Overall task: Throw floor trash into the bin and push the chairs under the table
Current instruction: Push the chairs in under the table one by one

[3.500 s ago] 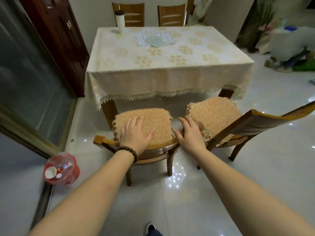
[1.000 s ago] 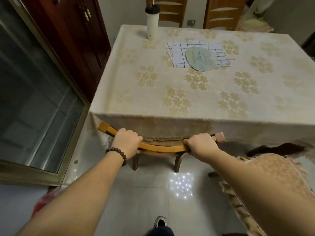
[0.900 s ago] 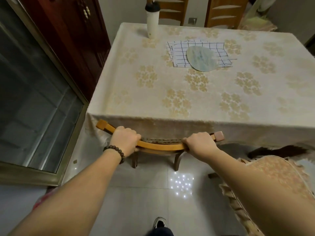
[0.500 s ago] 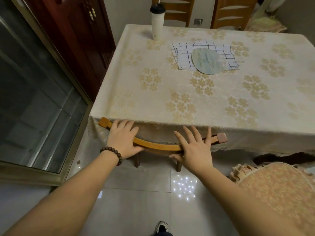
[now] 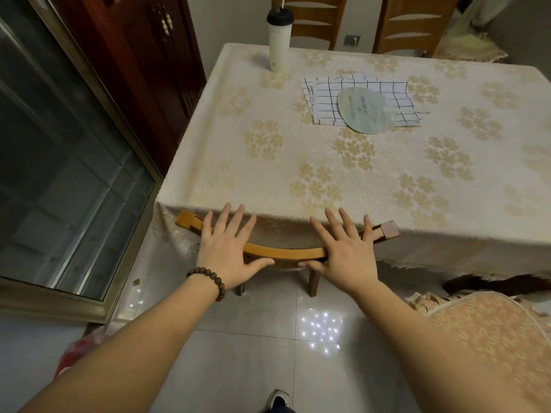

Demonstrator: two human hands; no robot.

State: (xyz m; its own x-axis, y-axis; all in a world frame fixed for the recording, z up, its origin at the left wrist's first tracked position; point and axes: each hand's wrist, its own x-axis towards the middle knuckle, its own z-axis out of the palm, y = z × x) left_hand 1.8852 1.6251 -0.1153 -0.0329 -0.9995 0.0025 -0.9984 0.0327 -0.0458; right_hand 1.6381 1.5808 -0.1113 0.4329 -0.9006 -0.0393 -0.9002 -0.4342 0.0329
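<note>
1. A white bottle (image 5: 279, 43) with a dark lid stands upright near the far left corner of the floral tablecloth (image 5: 313, 174).
2. A checked cloth (image 5: 328, 99) lies flat further right, with a pale oval fan (image 5: 367, 110) resting on it.
3. A dark wooden door (image 5: 143, 64) stands to the left, beside a metal-framed glass panel (image 5: 59, 180).
4. The glossy floor tiles (image 5: 253, 353) reflect a cluster of small lights.
</note>
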